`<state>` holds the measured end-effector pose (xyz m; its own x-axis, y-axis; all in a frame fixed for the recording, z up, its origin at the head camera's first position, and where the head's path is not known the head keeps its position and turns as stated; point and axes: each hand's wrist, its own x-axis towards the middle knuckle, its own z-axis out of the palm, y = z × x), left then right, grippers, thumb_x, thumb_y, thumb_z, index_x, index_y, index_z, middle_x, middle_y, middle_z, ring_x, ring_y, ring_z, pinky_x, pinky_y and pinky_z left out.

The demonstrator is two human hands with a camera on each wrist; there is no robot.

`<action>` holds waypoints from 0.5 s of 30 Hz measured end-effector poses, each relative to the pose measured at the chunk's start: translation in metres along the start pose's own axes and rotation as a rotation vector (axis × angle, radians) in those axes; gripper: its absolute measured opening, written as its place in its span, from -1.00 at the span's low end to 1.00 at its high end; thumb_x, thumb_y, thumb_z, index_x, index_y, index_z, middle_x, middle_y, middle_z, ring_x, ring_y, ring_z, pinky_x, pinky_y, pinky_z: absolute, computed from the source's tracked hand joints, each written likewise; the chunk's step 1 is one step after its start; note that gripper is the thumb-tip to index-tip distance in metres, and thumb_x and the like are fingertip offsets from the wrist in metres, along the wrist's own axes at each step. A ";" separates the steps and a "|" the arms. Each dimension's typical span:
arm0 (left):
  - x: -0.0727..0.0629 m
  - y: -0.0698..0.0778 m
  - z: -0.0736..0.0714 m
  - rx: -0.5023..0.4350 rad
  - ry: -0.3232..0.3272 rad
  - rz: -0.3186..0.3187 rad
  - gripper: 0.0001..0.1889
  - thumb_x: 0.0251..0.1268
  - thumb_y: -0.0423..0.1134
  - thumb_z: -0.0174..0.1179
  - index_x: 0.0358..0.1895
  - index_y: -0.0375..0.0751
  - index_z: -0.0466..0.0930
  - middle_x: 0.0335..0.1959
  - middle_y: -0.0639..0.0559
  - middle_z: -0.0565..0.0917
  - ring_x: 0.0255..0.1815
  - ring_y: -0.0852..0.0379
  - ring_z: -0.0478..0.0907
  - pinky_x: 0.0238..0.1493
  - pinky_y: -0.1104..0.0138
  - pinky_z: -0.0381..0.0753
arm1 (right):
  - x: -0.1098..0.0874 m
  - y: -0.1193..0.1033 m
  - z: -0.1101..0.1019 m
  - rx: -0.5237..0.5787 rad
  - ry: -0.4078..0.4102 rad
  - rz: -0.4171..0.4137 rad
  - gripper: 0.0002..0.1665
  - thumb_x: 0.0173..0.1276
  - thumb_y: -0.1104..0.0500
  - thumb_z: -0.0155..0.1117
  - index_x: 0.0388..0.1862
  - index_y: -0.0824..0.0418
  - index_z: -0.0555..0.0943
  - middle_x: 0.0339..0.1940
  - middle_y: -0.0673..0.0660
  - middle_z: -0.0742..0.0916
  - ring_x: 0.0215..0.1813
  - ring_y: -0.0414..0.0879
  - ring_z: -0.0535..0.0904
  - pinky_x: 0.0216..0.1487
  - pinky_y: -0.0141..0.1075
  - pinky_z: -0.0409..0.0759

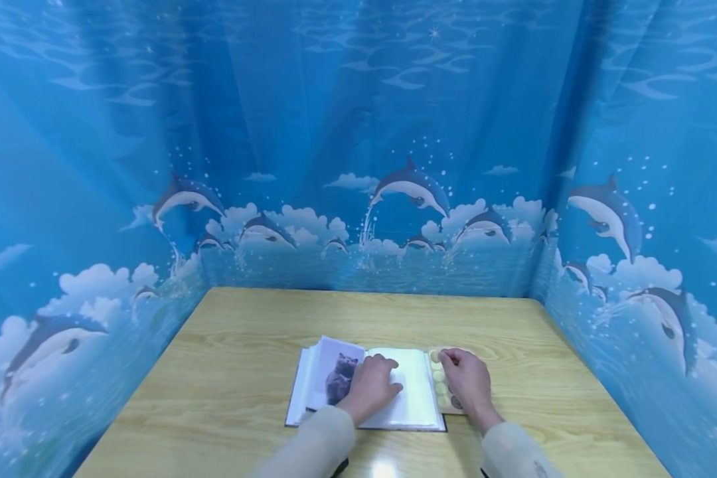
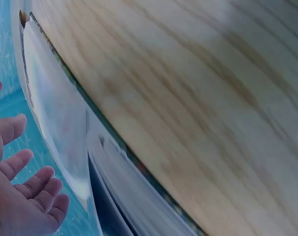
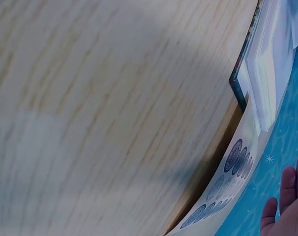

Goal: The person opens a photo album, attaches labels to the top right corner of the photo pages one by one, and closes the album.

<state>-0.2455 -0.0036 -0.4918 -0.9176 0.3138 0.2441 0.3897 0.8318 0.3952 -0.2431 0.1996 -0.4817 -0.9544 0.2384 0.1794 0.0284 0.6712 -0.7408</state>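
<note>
A photo album (image 1: 406,415) lies open on the table. Its left side carries a picture of a grey cat (image 1: 339,378) on a slightly raised leaf, and its right page is pale and glossy. Over the middle of the album is my left hand (image 1: 373,385), fingers spread and loosely bent, holding nothing that shows. My right hand (image 1: 469,378) pinches with thumb and forefinger at the upper part of a sticker sheet (image 1: 443,392) beside the album. Whether a single sticker is lifted there is hidden. In the right wrist view, round dark-printed stickers (image 3: 233,155) line the sheet, whose end meets the album's corner.
The wooden table (image 1: 227,372) reaches back and to both sides around the album. Blue curtains (image 1: 358,133) printed with dolphins and clouds enclose its back and sides.
</note>
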 end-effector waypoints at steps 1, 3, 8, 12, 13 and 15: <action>-0.001 -0.002 -0.003 0.008 -0.004 0.001 -0.58 0.06 -0.09 0.45 -0.01 -0.17 0.71 -0.20 -0.05 0.66 -0.15 -0.03 0.56 -0.03 0.08 0.55 | 0.000 -0.001 0.001 -0.007 0.002 -0.004 -0.71 0.42 0.05 0.26 -0.08 0.22 0.74 -0.37 0.04 0.74 -0.47 -0.15 0.53 -0.29 -0.18 0.51; -0.002 -0.006 -0.009 0.017 -0.016 -0.001 -0.57 0.06 -0.09 0.45 0.00 -0.19 0.70 -0.19 -0.07 0.66 -0.14 -0.04 0.56 -0.01 0.06 0.55 | 0.001 -0.001 0.002 -0.018 -0.001 -0.017 -0.72 0.41 0.06 0.27 -0.09 0.22 0.74 -0.37 0.04 0.75 -0.45 -0.15 0.54 -0.27 -0.15 0.52; -0.006 -0.016 -0.026 0.031 -0.078 -0.024 -0.53 0.09 -0.06 0.44 0.05 -0.23 0.67 -0.08 -0.12 0.65 -0.03 -0.11 0.56 0.12 -0.04 0.50 | 0.004 -0.002 0.005 -0.047 -0.013 -0.046 -0.74 0.40 0.08 0.28 -0.12 0.23 0.75 -0.32 0.06 0.76 -0.32 -0.10 0.59 -0.19 -0.09 0.56; -0.011 -0.028 -0.036 0.051 -0.122 -0.047 -0.50 0.11 -0.05 0.42 0.09 -0.25 0.65 0.02 -0.17 0.64 0.09 -0.16 0.53 0.17 -0.07 0.46 | 0.005 -0.003 0.009 -0.051 -0.033 -0.035 -0.74 0.42 0.08 0.27 -0.11 0.21 0.75 -0.30 0.05 0.74 -0.27 -0.08 0.57 -0.23 -0.15 0.54; -0.013 -0.031 -0.038 0.053 -0.129 -0.053 -0.49 0.10 -0.05 0.42 0.09 -0.26 0.65 0.02 -0.17 0.63 0.10 -0.16 0.52 0.17 -0.06 0.47 | 0.005 -0.003 0.010 -0.046 -0.039 -0.031 -0.75 0.42 0.09 0.26 -0.11 0.21 0.75 -0.30 0.05 0.73 -0.27 -0.08 0.56 -0.26 -0.17 0.54; -0.016 -0.038 -0.041 0.052 -0.133 -0.058 -0.49 0.10 -0.06 0.43 0.08 -0.29 0.65 0.04 -0.19 0.63 0.10 -0.17 0.52 0.13 -0.04 0.49 | 0.005 -0.003 0.012 -0.042 -0.050 -0.013 -0.75 0.43 0.07 0.25 -0.10 0.17 0.75 -0.30 0.03 0.72 -0.28 -0.09 0.54 -0.31 -0.23 0.51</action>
<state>-0.2429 -0.0591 -0.4745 -0.9421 0.3197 0.1009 0.3342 0.8719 0.3580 -0.2519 0.1902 -0.4862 -0.9684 0.1948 0.1557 0.0272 0.7034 -0.7103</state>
